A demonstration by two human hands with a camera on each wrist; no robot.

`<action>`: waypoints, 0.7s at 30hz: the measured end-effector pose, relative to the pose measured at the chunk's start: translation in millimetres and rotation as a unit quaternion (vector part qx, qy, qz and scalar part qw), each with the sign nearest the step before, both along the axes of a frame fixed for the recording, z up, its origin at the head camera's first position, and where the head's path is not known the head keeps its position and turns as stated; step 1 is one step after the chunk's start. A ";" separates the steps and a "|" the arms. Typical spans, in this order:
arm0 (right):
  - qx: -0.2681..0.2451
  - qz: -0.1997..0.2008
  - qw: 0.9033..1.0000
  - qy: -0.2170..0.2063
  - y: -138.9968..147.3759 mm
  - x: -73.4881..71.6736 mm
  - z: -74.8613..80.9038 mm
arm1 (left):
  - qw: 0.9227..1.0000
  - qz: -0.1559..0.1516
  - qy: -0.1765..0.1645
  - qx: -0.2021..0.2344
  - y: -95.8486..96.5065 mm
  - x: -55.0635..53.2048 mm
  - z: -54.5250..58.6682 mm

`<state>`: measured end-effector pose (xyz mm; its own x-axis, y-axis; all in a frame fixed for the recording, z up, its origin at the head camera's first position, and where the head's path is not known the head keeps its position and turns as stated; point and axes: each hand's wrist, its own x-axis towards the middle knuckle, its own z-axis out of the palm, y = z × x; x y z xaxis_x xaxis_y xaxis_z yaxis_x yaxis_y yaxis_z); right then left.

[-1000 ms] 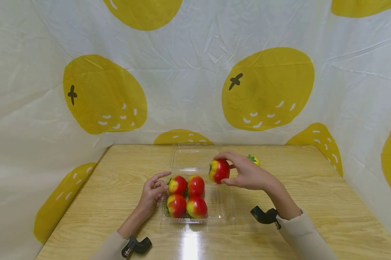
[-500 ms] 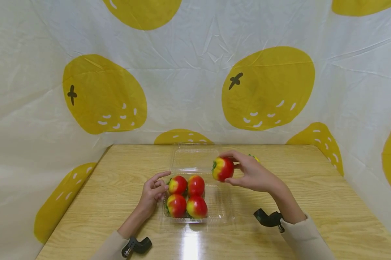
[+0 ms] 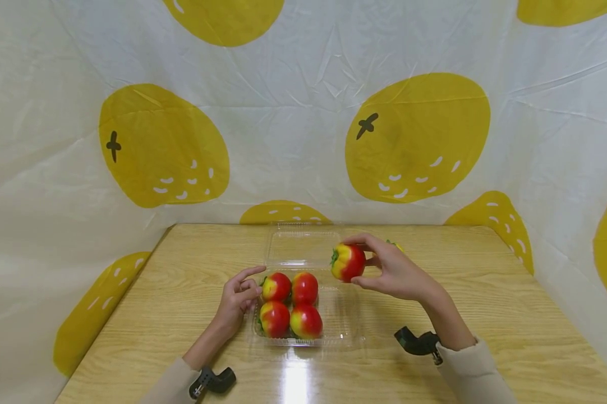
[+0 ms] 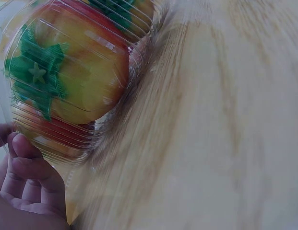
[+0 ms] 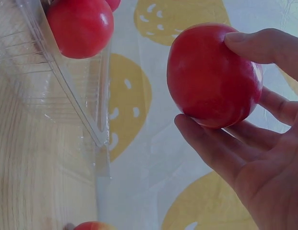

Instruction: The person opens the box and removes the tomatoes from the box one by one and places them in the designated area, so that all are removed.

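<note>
My right hand (image 3: 396,272) holds a round red-and-yellow fruit (image 3: 348,262) with a green leafy top. Thumb and fingers curl round its sides, and it is raised above the right part of a clear plastic clamshell container (image 3: 339,325). In the right wrist view the fruit (image 5: 211,76) shows its smooth red side. My left hand (image 3: 238,297) pinches the container's left rim between thumb and finger, as the left wrist view shows. Several like fruits (image 3: 306,321) sit in the container's left part, the leafy top of one fruit (image 4: 36,72) facing the left wrist camera.
The container's lid (image 3: 303,247) lies folded back toward the far edge of the wooden table (image 3: 197,252). Behind my right hand another fruit (image 3: 396,246) is partly hidden. A white cloth (image 3: 288,140) with yellow fruit prints hangs beyond the table.
My right hand has moved slightly right with the fruit, which has turned so that more of its yellow, leafy end shows. The left hand has stayed at the container's rim.
</note>
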<state>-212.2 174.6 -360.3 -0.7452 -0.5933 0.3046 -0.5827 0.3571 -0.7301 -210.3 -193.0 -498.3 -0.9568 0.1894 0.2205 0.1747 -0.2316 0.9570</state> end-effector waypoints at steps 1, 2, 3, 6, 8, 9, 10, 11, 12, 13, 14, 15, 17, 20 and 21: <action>-0.002 0.002 1.000 -0.002 0.3 -0.4 -0.5 | 1.000 0.000 0.000 -0.001 -0.1 -0.1 -0.1; -0.003 0.003 1.000 -0.003 0.7 -0.8 -0.9 | 1.000 0.000 -0.002 -0.001 -0.1 0.0 -0.1; -0.005 0.003 1.000 -0.005 1.2 -1.1 -1.4 | 1.000 0.000 -0.002 0.000 -0.1 0.0 -0.1; -0.012 0.005 1.000 -0.009 2.9 -1.4 -1.8 | 1.000 0.000 -0.004 0.001 0.1 0.2 0.3; -0.016 0.006 1.000 -0.010 4.7 -1.4 -1.6 | 1.000 0.001 -0.007 0.004 0.7 0.2 0.6; -0.018 0.007 1.000 -0.011 5.4 -1.2 -1.3 | 1.000 0.001 -0.008 0.004 0.9 0.4 0.8; -0.020 0.008 1.000 -0.012 5.9 -0.9 -0.8 | 1.000 0.001 -0.009 0.004 1.0 0.5 0.8; -0.021 0.010 1.000 -0.012 6.6 -0.7 -0.6 | 1.000 0.000 -0.009 0.004 0.9 0.5 0.6; -0.021 0.010 1.000 -0.012 7.1 -0.6 -0.3 | 1.000 0.000 -0.008 0.004 0.9 0.5 0.6; -0.020 0.012 1.000 -0.011 7.7 -0.5 -0.1 | 1.000 0.000 -0.008 0.004 0.8 0.6 0.4; -0.022 0.013 1.000 -0.010 8.1 -0.4 0.2 | 1.000 0.000 -0.008 0.003 0.8 0.8 0.3; -0.021 0.014 1.000 -0.006 8.8 -0.5 0.4 | 1.000 0.000 -0.007 0.002 0.7 0.9 0.1; -0.021 0.013 1.000 0.001 9.9 -0.9 0.9 | 1.000 -0.001 -0.005 0.000 0.5 0.8 -0.1; -0.020 0.006 1.000 0.007 12.0 -2.1 1.4 | 1.000 0.000 -0.005 -0.002 0.3 0.8 -0.1; -0.021 0.003 1.000 0.008 12.6 -2.4 1.7 | 1.000 0.000 -0.006 -0.002 0.2 0.8 0.0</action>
